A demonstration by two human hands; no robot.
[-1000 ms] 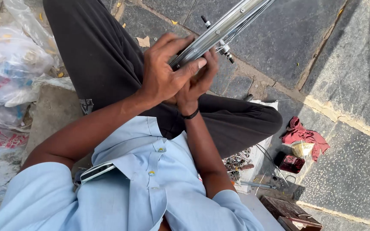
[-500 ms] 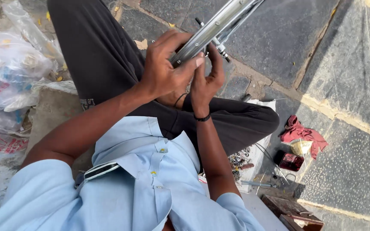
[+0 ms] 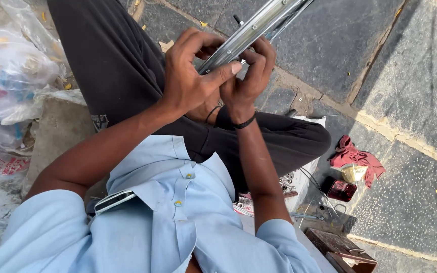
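Shiny metal, the rim (image 3: pixel 251 28) ran up out of the top of the view, held above the lap. The left hand (image 3: pixel 190 76) clasped it, thumb pressed along its side; the right hand (image 3: pixel 246 76) gripped it from beneath, fingers curled over the edge. The work probably went best with the left keeping the rim steady while the right fingers did the fine adjusting. What those fingers pinched was hidden. The small parts by the red rag (image 3: pixel 355 159) were hard to identify.
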